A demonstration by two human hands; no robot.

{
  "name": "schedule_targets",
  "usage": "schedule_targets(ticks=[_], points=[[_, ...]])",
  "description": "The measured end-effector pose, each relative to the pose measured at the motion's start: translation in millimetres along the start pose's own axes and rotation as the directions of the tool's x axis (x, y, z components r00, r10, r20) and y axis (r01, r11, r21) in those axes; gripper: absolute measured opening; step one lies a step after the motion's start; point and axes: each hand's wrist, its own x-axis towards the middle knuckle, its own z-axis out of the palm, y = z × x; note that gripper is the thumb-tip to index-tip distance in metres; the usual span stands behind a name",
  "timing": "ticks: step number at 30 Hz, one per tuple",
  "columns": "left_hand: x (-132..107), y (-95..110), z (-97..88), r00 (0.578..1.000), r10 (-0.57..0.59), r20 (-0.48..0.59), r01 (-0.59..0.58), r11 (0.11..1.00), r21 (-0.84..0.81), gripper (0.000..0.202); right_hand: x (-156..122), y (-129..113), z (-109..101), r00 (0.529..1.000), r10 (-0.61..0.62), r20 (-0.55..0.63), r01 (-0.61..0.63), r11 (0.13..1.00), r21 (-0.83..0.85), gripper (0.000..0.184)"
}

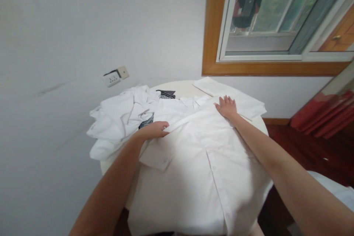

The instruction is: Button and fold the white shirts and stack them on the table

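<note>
A white button-up shirt (190, 177) lies spread over a round table (177, 85), its lower part hanging over the near edge. At the left side of the shirt, my left hand (155, 129) is closed with the fabric pinched between thumb and fingers, pulling a fold taut. One cuff (157, 156) lies just below that hand. My right hand (227, 107) rests flat on the upper right of the shirt, fingers spread. Beyond it a folded white cloth piece (232, 94), perhaps the other sleeve, reaches toward the table's far right.
A heap of crumpled white clothes (118, 118) sits at the table's left, with a black-and-white striped cloth (167, 94) beside it. Behind are the wall with a socket (112, 79) and a wood-framed window (273, 68). Red curtain (326, 114) hangs at right.
</note>
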Motion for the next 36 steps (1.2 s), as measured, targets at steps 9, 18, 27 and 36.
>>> schedule_targets(ticks=[9,18,27,36], points=[[3.9,-7.3,4.2,0.999,0.039,0.011,-0.038,0.998,-0.052,0.023,-58.6,-61.8,-54.1,0.767,-0.64,0.05,0.567,0.712,0.414,0.041],[-3.8,-2.8,-3.6,0.998,0.022,0.062,-0.016,0.995,-0.102,0.023,-96.5,-71.5,-64.4,0.642,-0.766,-0.024,0.605,0.488,0.63,0.021],[-30.5,-6.8,-25.6,0.948,0.014,0.318,0.075,0.961,-0.265,0.037,-104.0,-67.3,-70.3,0.488,-0.873,-0.002,0.641,0.357,0.679,0.022],[-30.3,-10.3,-26.0,0.981,0.059,0.187,-0.017,0.976,-0.217,0.046,-119.2,-88.7,-58.5,0.522,-0.818,-0.243,0.723,0.274,0.634,0.025]])
